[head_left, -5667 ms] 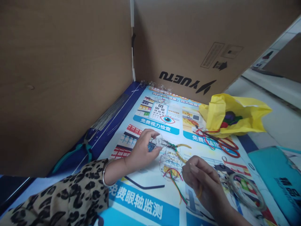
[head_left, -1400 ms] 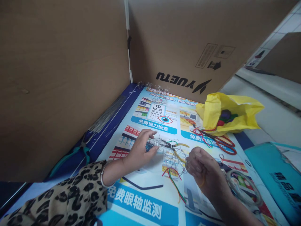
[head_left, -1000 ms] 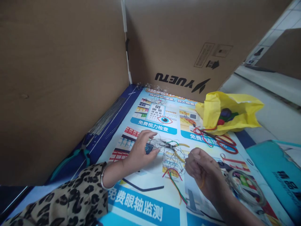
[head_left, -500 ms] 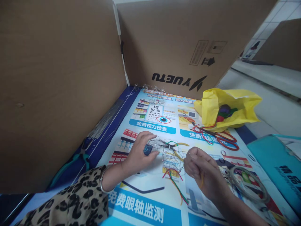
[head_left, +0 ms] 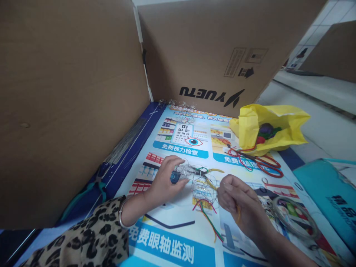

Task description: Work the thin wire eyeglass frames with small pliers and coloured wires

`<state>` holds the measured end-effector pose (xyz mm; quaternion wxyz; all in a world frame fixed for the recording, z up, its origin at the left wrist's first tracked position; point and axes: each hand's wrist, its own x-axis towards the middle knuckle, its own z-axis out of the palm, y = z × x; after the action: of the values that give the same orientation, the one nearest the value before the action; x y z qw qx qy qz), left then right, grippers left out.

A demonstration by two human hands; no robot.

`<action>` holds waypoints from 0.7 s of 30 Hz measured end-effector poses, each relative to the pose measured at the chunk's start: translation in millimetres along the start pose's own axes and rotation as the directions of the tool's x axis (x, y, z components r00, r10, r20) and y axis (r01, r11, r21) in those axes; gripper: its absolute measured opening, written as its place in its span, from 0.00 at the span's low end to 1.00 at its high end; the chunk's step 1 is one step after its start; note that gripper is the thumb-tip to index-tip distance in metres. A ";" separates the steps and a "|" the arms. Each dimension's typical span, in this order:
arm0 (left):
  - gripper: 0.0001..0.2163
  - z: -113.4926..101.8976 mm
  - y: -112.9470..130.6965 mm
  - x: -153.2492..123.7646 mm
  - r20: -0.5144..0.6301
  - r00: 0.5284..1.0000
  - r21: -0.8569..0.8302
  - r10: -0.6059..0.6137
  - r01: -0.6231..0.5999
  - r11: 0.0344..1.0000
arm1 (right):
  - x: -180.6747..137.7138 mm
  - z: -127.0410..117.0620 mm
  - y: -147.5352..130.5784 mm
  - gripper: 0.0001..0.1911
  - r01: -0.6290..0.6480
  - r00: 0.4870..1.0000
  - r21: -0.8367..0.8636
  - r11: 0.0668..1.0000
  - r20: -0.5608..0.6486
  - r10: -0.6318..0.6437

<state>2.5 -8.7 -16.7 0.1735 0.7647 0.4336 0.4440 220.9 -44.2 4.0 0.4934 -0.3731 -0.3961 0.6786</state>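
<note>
A loose tangle of thin silver wire (head_left: 202, 182) lies on a printed poster (head_left: 178, 243) between my two hands. My left hand (head_left: 164, 180) rests on the poster with fingers curled, pinching the wire's left end against a small dark blue object (head_left: 175, 177). My right hand (head_left: 236, 205) is closed, pinching the wire at its right side, with a yellow strand across the palm. Red, green and yellow strands (head_left: 208, 217) trail from the tangle toward me. Yellow-handled pliers (head_left: 213, 174) lie just behind the wire.
Cardboard walls (head_left: 72, 92) close off the left and back. A bundle of straight wires (head_left: 125, 142) and teal-handled pliers (head_left: 83, 193) lie along the left wall. A yellow bag (head_left: 278, 126), red and green loops (head_left: 258, 163), a wire coil (head_left: 292, 220) and a teal pouch (head_left: 328, 193) sit right.
Both hands stay pinched on the wire tangle. Over the last seconds the tangle has flattened from a rounder ball. My view has tilted slightly; the hands have barely shifted.
</note>
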 end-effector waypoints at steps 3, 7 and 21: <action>0.20 -0.1 -0.4 -0.5 -0.006 1.000 0.007 0.022 -0.022 1.000 | -0.3 0.6 0.4 0.12 0.006 1.000 -0.015 1.000 0.011 -0.005; 0.20 -0.1 -0.5 -1.0 -0.024 0.997 0.011 0.069 -0.069 0.998 | -0.7 1.5 0.9 0.12 -0.006 1.000 -0.034 0.999 0.011 0.007; 0.11 1.7 -3.1 -3.7 -0.021 0.993 -0.036 0.116 -0.117 0.992 | -3.6 2.1 -1.2 0.13 0.004 0.999 -0.088 0.996 0.033 -0.002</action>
<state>1.5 -9.8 -21.6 0.1572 0.7811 0.3814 0.4686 220.3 -47.8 6.4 0.4711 -0.3826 -0.4341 0.6658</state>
